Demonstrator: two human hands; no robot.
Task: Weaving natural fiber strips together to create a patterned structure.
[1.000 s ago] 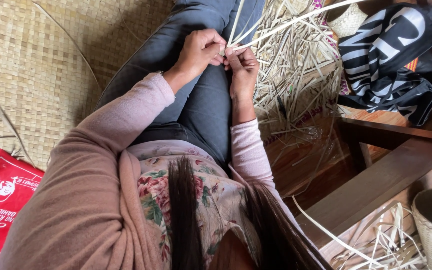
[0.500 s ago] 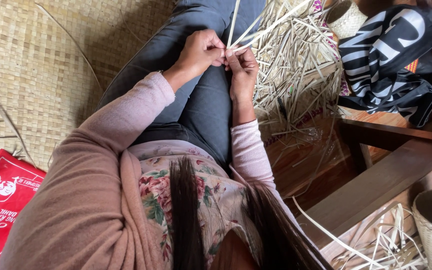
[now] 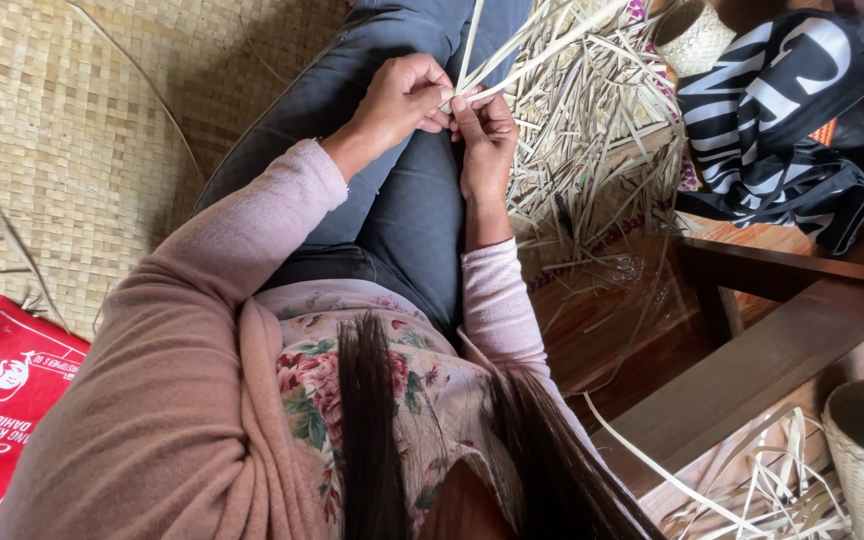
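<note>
We pinch the thin pale strips (image 3: 482, 75) tight with our left hand (image 3: 402, 100) and our right hand (image 3: 487, 130), both curled shut on them, so they stay crossed above our lap. More strips sit in a pile (image 3: 592, 150) just beside our leg on the woven mat (image 3: 72, 130), close enough to grab.
</note>
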